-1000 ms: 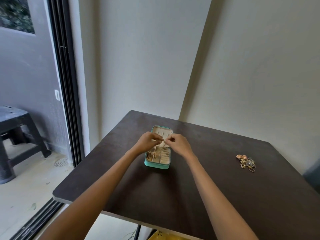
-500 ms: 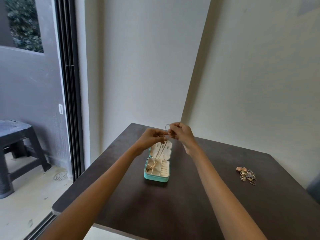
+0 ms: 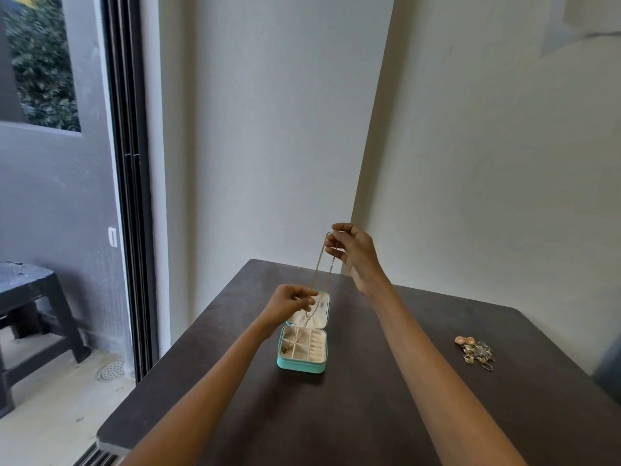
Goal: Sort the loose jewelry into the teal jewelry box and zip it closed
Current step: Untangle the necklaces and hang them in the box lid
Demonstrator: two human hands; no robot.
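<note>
The teal jewelry box (image 3: 300,364) lies open on the dark table (image 3: 353,415), its cream compartments showing and its lid tilted back. A thin gold chain necklace (image 3: 321,267) hangs stretched above it. My right hand (image 3: 351,250) pinches the chain's top end high over the box. My left hand (image 3: 290,302) pinches the chain lower down, just above the lid. The chain's lower end with a small pendant (image 3: 285,348) rests in the box's front left compartment. A pile of loose jewelry (image 3: 475,352) lies on the table to the right.
The table stands in a corner, with walls close behind and to the right. A sliding glass door frame (image 3: 129,196) is at the left, with a dark stool (image 3: 30,297) outside. The table's near left edge (image 3: 111,442) is below my left arm.
Both hands rose from the box with the chain. The right hand has since gone higher and the left lower, stretching the chain out. The view has tilted upward.
</note>
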